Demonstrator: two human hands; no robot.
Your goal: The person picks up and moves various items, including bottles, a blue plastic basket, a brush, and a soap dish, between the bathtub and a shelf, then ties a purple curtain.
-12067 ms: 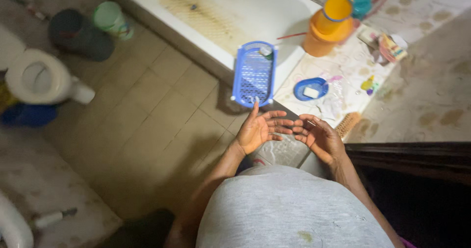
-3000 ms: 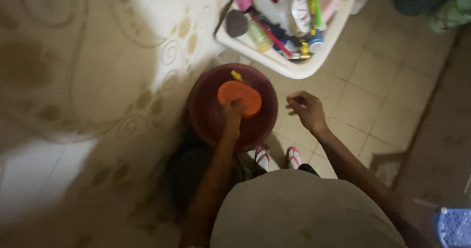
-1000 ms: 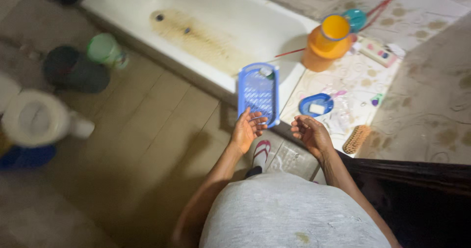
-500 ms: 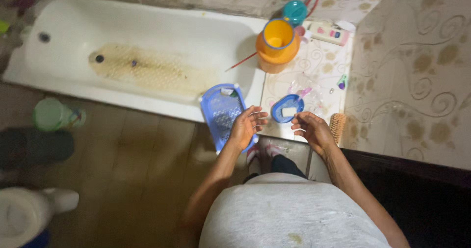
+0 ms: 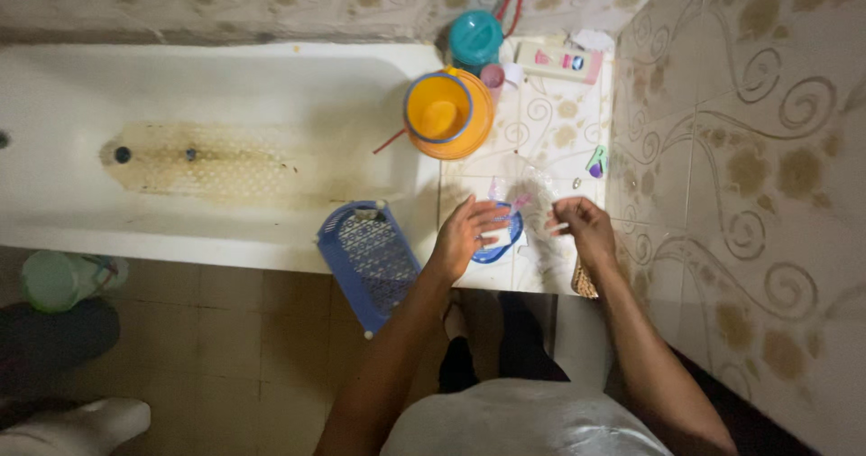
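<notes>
Tiled bathroom ledge (image 5: 541, 131) at the tub's end. Right hand (image 5: 585, 229) fingers pinch a clear plastic bag (image 5: 539, 205); left hand (image 5: 465, 232) fingers spread loose, resting on a blue soap dish (image 5: 502, 239) beside it. Blue basket (image 5: 368, 262) hangs tilted over the tub rim, orange bucket (image 5: 448, 113) behind. Risk: an elbow bump could tip the basket to the floor; the thin bag may slip the pinch.

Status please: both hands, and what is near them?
Left hand open over blue soap dish. Right hand pinching clear plastic. Blue basket beside.
</notes>
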